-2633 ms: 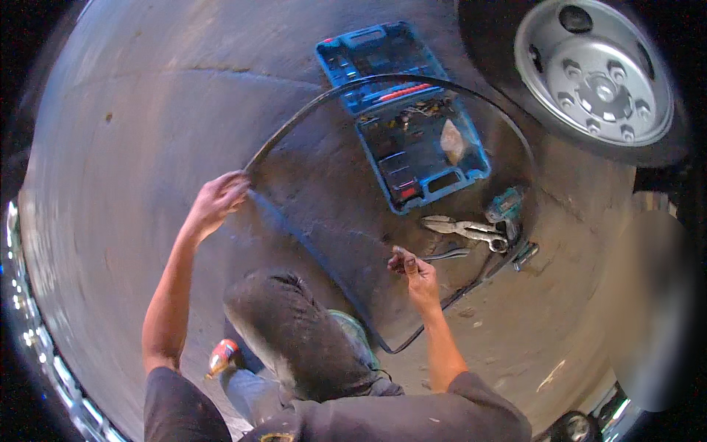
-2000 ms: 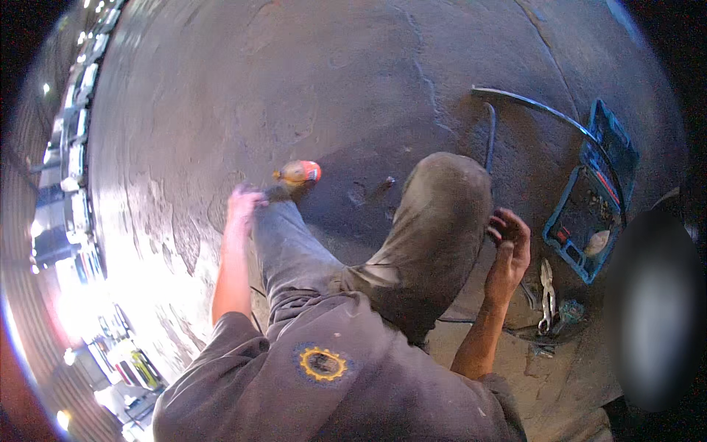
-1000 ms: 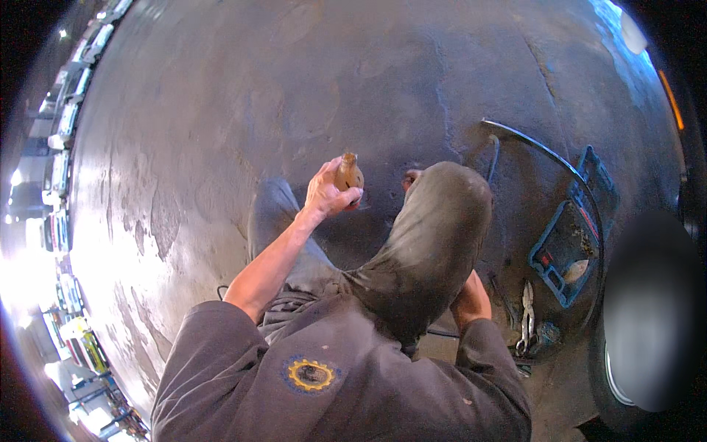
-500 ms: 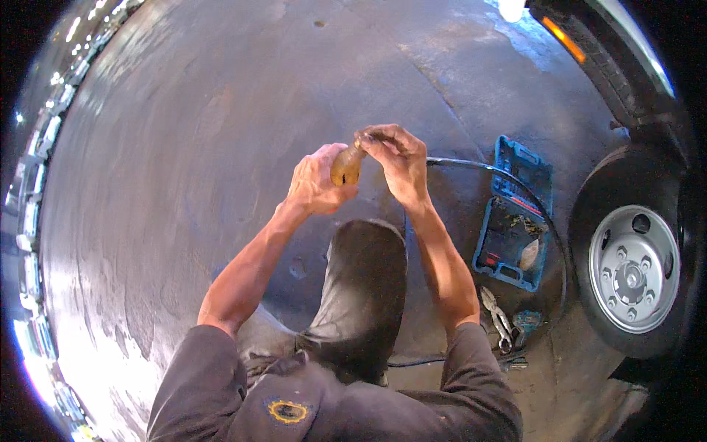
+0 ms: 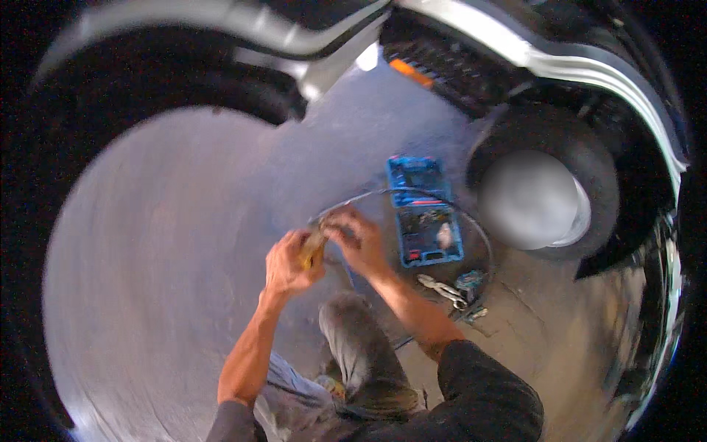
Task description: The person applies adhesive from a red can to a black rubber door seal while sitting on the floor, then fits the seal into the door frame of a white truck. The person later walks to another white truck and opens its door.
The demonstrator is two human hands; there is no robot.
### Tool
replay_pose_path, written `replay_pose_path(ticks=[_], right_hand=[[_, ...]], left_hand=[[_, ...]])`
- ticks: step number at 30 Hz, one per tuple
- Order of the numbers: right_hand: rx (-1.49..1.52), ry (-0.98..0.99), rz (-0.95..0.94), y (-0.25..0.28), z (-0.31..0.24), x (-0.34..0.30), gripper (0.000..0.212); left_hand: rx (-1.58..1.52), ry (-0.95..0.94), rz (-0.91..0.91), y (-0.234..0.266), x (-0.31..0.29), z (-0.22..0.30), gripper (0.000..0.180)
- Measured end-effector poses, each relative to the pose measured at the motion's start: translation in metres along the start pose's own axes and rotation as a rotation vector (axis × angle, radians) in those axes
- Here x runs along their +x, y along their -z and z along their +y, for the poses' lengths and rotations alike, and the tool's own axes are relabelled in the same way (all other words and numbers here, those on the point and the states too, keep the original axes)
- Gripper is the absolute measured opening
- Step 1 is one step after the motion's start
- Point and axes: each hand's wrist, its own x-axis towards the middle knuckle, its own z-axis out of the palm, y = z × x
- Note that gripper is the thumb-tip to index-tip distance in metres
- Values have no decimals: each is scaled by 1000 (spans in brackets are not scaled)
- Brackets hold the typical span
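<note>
Amber bottle (image 5: 312, 255): held up between the two hands, clear of the floor (image 5: 162, 258), toward 11 o'clock from the raised knee (image 5: 346, 303).
Left hand (image 5: 292, 263): grip wrapped around the bottle's body, thumb on the near side.
Right hand (image 5: 357, 239): grip drawn in, fingertips gathered on the narrow top; whether a cap or the bare neck is pinched cannot be told through the blur.
Steady hold: as a judgement, the body is best kept still by the left hand, squeezed only enough to stop slipping or turning, as a thin wall could give.
Work at the neck: any twist or pull is best kept in line with the bottle, with the neck not let dip lest contents be spilled.
Bottle direction: neck pointed toward 1 o'clock, base toward 7.
Long axis: laid along the 7-to-1 line; its tilt toward the floor cannot be judged from above.
Black hose (image 5: 480, 230): looped clockwise from near the bottle's top; contact with the right hand cannot be told.
Blue toolbox (image 5: 433, 260): lying open between 2 and 3 o'clock from the bottle.
Pliers (image 5: 438, 286) and drill (image 5: 469, 281): placed between 3 and 4 o'clock.
</note>
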Motion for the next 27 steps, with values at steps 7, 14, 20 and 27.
replay_pose_path(ticks=[7, 14, 20, 27], right_hand=[[235, -452, 512, 59, -114, -19, 12], [447, -814, 771, 198, -240, -13, 32], [465, -521, 755, 269, -310, -2, 67], [1388, -344, 1194, 348, -314, 13, 38]], left_hand=[[415, -276, -288, 47, -5, 159, 43], [502, -507, -635, 19, 12, 302, 56], [-49, -542, -644, -26, 29, 366, 49], [-235, -633, -609, -52, 99, 442, 54]])
